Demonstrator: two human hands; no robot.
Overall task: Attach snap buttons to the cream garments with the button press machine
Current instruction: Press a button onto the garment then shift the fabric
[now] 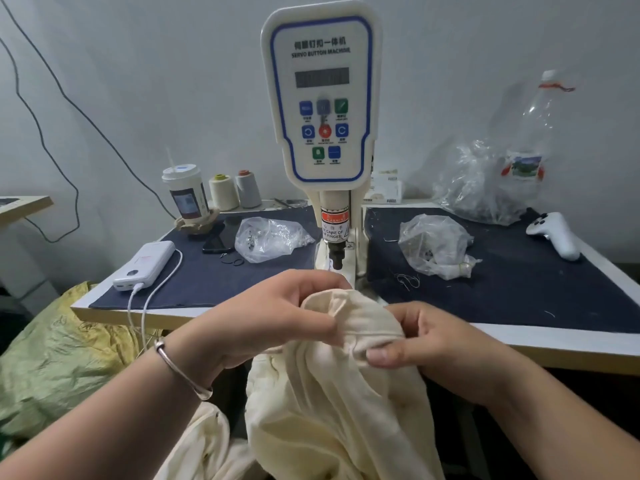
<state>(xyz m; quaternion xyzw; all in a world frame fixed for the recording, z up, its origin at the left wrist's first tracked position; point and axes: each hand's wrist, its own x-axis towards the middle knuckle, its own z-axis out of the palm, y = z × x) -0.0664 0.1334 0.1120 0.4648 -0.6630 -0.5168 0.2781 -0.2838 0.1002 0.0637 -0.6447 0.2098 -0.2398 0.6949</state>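
A cream garment [332, 403] hangs from both hands in front of the table edge, its bunched top just below the press head. My left hand [277, 317] pinches the folded upper edge from the left; a silver bangle circles that wrist. My right hand [426, 337] grips the same edge from the right, thumb on top. The white button press machine [322, 98] stands upright at the table's middle, its control panel facing me. Its plunger [335, 251] points down just behind the fabric. The die under it is hidden by the cloth and my left hand.
Two clear bags of snap parts [270, 239] [433, 245] lie on the dark blue mat either side of the machine. A power bank [145, 265], phone, cup and thread cones sit left. A white controller [554, 233], plastic bottle and large bag sit right. A green sack [59, 355] lies lower left.
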